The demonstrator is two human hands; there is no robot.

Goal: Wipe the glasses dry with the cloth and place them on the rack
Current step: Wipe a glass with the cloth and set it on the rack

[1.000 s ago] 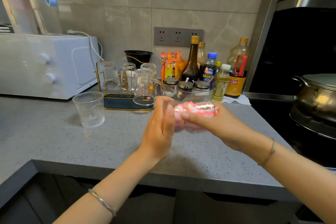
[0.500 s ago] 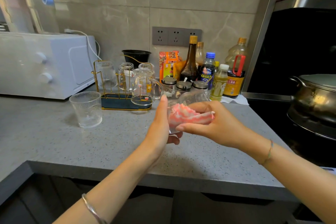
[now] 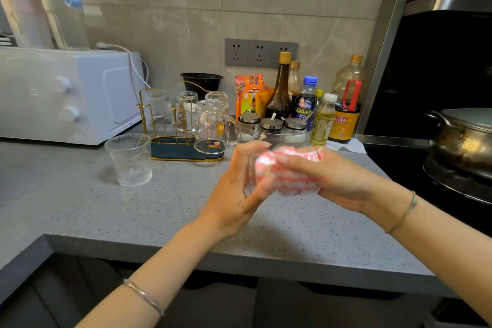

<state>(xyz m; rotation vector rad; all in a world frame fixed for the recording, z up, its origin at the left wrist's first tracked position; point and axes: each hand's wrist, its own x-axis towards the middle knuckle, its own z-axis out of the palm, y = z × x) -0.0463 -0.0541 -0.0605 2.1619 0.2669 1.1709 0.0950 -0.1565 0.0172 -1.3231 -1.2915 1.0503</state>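
Observation:
Above the grey counter my left hand grips a clear glass lying sideways, its base toward that palm. My right hand holds a pink-and-white cloth wrapped around the glass, covering most of it. A ribbed glass stands upright on the counter to the left. Behind it the gold wire rack with a dark blue tray carries several upturned glasses and a glass mug.
A white oven stands at the left. Sauce bottles, spice jars and a snack bag line the wall behind my hands. A stove with a metal pot sits at the right. The counter's front edge runs just below my wrists.
Both hands have turned the glass and cloth against each other; the cloth now wraps lower around the glass, and my left fingers curl further round it.

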